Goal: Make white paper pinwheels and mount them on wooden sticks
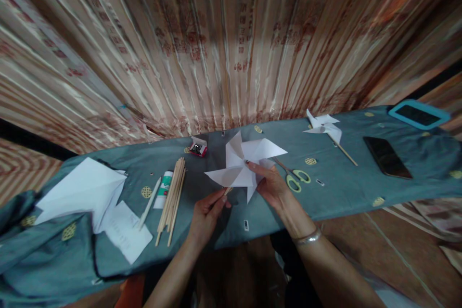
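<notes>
A white paper pinwheel (236, 156) is held up over the middle of the cloth-covered table. My right hand (269, 180) grips it from the right, with the thumb at its centre. Below the blades, my left hand (211, 209) pinches a thin wooden stick (228, 190); most of the stick is hidden behind the paper and fingers. Scissors (298, 179) with yellow-green handles lie just right of my right hand. To the left of my left hand rests a bundle of wooden sticks (173, 197). Behind it sits a small open box (198, 146) of dark pins or tacks.
A glue stick (164, 187), a white pen (149, 202), a written note (126, 233) and white paper sheets (83, 190) lie at the left. Toward the right are another pinwheel (324, 125) on a stick, a phone (386, 156) and a blue-framed tablet (418, 113). Curtains (231, 48) hang behind the table.
</notes>
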Demonstrator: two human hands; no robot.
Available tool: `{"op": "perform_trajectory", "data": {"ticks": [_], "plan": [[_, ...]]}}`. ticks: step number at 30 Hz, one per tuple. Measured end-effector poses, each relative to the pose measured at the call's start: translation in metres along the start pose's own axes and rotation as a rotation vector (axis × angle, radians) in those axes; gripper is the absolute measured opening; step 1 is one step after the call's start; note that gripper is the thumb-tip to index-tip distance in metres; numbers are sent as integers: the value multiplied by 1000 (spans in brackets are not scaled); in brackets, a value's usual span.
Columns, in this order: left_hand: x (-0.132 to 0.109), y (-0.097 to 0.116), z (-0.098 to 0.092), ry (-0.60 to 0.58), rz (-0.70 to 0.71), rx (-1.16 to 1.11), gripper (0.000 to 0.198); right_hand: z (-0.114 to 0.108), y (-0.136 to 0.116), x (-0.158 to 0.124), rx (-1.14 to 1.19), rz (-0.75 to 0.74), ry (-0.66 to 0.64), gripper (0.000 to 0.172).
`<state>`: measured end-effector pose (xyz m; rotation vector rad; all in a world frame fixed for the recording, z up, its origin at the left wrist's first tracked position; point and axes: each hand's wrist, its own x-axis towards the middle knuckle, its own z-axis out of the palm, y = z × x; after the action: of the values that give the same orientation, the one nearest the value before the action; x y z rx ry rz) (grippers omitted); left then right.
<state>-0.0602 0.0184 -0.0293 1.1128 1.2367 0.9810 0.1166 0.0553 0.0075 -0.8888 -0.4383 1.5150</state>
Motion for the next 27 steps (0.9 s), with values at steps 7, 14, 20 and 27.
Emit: {"op": "perform_trajectory", "data": {"ticks": [7, 14, 20, 27], "plan": [[1, -2, -3, 14, 63, 47, 29, -3, 2, 2, -53, -36, 2, 26], [1, 10, -5, -22, 58, 95, 27, -5, 6, 5, -42, -39, 12, 18], [3, 6, -6, -47, 32, 146, 31, 0, 5, 3, -20, -37, 55, 20], [3, -11, -6, -92, 81, 293, 34, 9, 6, -8, -57, -8, -4, 30]]}}
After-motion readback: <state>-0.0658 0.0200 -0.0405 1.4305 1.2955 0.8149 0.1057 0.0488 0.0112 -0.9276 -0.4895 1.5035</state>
